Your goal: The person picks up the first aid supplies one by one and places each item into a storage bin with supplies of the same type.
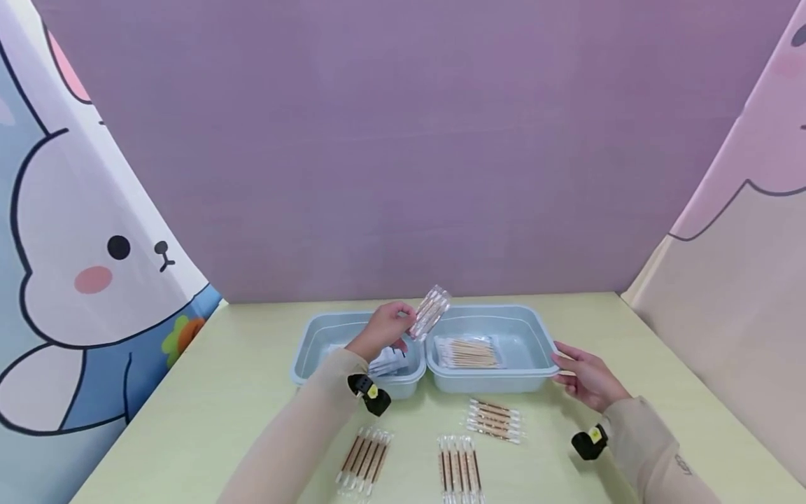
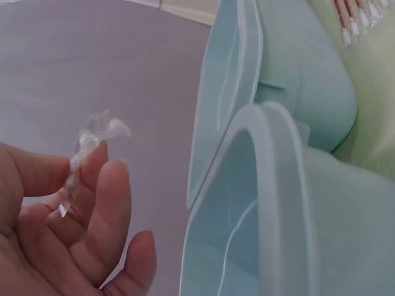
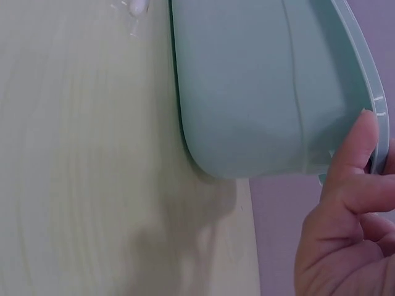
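My left hand (image 1: 384,329) pinches a clear packet of cotton swabs (image 1: 431,312) by one end, raised above where two pale blue plastic bins meet. In the left wrist view the packet (image 2: 89,145) is seen nearly edge-on between thumb and fingers. With thumb and fingers my right hand (image 1: 588,374) grips the right end of the right bin (image 1: 491,380); the right wrist view shows the fingers at its rim (image 3: 378,102). Inside that bin lies a packet of wooden-stick swabs (image 1: 469,352). White packets (image 1: 388,362) lie in the left bin (image 1: 403,386), partly hidden by my left hand.
On the pale yellow table (image 1: 252,392), in front of the bins, lie three packets of brown-stick swabs: one at left (image 1: 364,460), one at centre (image 1: 460,467), one nearer the right bin (image 1: 495,420). A purple backdrop (image 1: 415,154) stands behind, with cartoon-printed panels at both sides.
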{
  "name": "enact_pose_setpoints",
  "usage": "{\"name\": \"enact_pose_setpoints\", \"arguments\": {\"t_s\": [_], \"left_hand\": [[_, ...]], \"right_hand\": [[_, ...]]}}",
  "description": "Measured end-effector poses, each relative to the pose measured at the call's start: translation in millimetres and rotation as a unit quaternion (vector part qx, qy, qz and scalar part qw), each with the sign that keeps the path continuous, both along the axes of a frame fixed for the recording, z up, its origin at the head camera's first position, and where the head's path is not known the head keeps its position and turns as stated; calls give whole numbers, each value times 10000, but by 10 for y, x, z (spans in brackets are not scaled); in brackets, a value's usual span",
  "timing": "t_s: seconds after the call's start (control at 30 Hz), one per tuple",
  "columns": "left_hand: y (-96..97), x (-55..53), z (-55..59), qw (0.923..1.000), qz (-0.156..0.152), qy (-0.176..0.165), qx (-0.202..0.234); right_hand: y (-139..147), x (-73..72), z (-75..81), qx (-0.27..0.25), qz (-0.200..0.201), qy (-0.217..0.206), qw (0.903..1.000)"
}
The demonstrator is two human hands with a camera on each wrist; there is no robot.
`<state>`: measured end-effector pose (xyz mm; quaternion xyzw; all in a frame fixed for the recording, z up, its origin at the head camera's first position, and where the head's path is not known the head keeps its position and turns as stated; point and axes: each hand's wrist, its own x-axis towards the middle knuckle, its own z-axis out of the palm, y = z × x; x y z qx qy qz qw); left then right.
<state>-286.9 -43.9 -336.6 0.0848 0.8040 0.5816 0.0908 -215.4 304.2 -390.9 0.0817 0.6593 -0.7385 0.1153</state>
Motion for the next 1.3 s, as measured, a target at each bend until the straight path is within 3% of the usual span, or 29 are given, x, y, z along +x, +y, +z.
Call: {"name": "enact_pose_setpoints", "arguments": {"t_s": [0.3, 0.57, 0.8, 1.03, 1.3], "left_hand": [[249, -77, 8, 9928, -464, 318, -1059], [494, -100, -73, 9872, -724, 524, -1320], [675, -68, 16, 9746, -919, 499, -1982], [761, -66, 15, 9672, -885, 570, -2310], [861, -163, -103, 9642, -746, 690, -2448]], "right_hand": [[-29, -51, 39, 232, 63, -32, 9997], [-12, -22, 46, 400, 30, -115, 9991], [-32, 19, 74, 452, -52, -122, 9989], [-39, 10, 49, 358, -22, -127, 9993], [-28, -3, 31, 421, 4, -134, 9990]]}}
